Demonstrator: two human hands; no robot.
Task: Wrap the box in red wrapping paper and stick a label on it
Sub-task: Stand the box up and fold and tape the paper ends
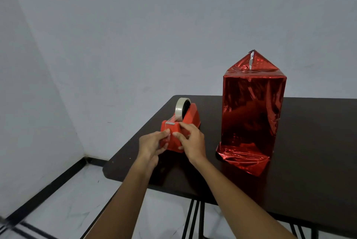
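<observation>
Dark table (309, 142): box (251, 115), tape (178, 110), tape dispenser (191, 120)

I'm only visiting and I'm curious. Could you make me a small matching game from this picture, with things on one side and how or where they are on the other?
Things
1. box
2. tape dispenser
3. tape roll
4. table

Descriptions
A. dark brown, everything stands on it
B. whitish, sits upright in its holder
C. stands upright in shiny red paper, folded to a point on top
D. orange-red, with the left hand and right hand holding its front end

Pairs: 1-C, 2-D, 3-B, 4-A
</observation>
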